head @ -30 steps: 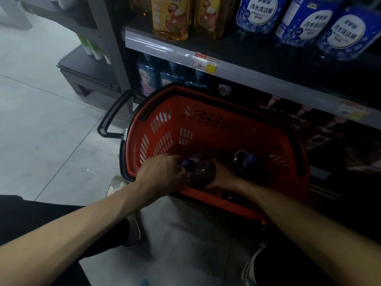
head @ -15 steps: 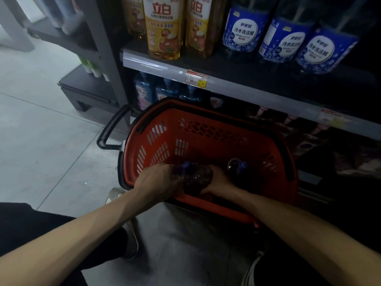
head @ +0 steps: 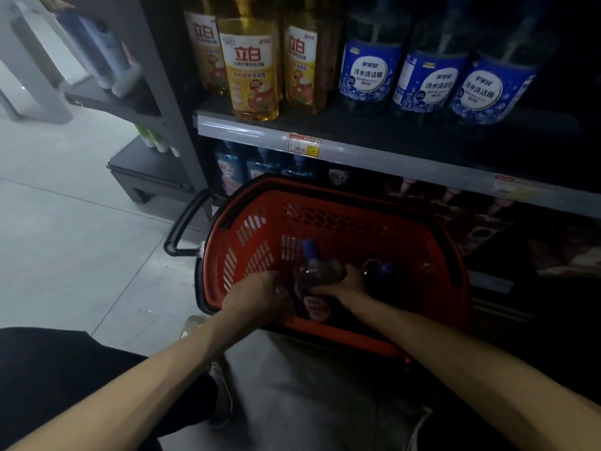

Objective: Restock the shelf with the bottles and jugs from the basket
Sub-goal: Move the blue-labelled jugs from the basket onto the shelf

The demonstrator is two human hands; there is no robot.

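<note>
A red shopping basket [head: 328, 196] with black handles sits on the floor against the shelf [head: 374, 157]. Inside it, a dark jug [head: 317, 271] with a blue cap is raised above the basket floor. My left hand [head: 257, 296] grips its left side and my right hand [head: 349, 284] grips its right side. A second dark jug [head: 379, 271] with a blue cap stands in the basket just right of my right hand. The lower part of the held jug is hidden by my hands.
On the shelf above stand yellow detergent bottles [head: 252, 70] and blue-labelled jugs [head: 367, 70]. Blue bottles [head: 227, 170] fill the bottom shelf behind the basket. A grey rack [head: 153, 177] stands at left, with bare grey floor [head: 65, 239] beside it.
Both hands have lifted the jug up from the basket floor; its blue cap now stands higher. My view has tilted upward, showing more of the shelf.
</note>
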